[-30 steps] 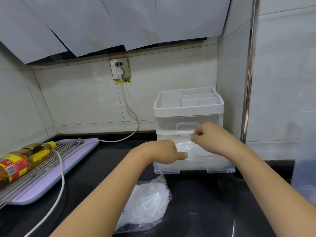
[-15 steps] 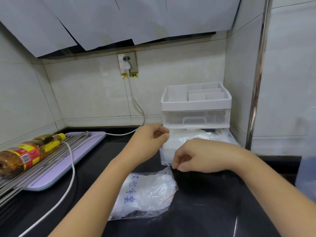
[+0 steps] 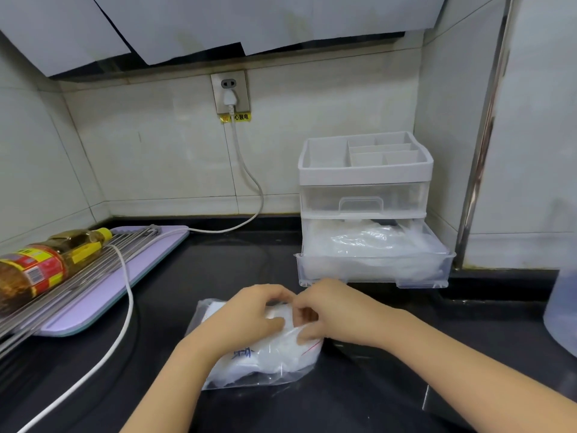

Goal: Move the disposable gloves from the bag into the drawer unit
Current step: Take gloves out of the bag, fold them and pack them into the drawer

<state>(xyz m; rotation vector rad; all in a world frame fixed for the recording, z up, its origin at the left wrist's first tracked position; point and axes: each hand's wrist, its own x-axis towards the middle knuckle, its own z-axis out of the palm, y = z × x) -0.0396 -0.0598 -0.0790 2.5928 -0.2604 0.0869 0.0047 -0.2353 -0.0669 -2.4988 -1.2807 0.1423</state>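
Hands are nearest to us: we count two, both on one clear plastic zip bag that lies on the black glossy countertop. Our left hand lies over the top of the bag with its fingers curled down on the plastic. Our right hand pinches the same edge between thumb and fingers, and the two hands meet there. Inside the bag is a heap of thin white disposable gloves; how many, we cannot tell. Blue handwriting and one red line mark the bag.

Just behind the hands stands one white and clear plastic drawer unit with two drawers. The lower drawer is pulled out and holds more white gloves; the upper drawer is closed.

To the left, one amber oil bottle lies on a metal wire rack, over one lilac plastic board. One white cable crosses the board and runs up to the one wall socket at the back.
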